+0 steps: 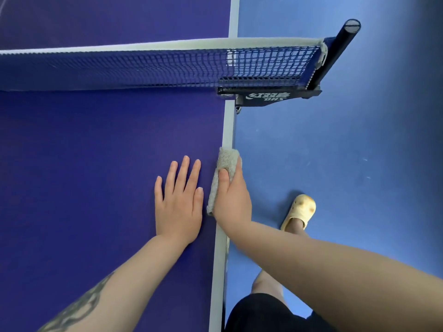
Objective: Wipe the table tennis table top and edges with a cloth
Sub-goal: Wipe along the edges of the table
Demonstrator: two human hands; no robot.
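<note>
Two hands worked at one table (96, 164): the left hand (178, 207) lay flat on the blue top, fingers straight, while the right hand (231, 197) gripped one grey cloth (224, 168) wrapped over the white side edge (227, 125). One net (143, 65) ran to one post (335, 51), and one yellow slipper (299, 210) stood on the floor (347, 152).

Smooth blue floor (335, 152), evenly lit, faintly scuffed.

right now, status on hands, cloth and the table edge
Left hand flat on the table top, holding nothing. Right hand grips the grey cloth over the white side edge. Net clamp ahead on the edge.
</note>
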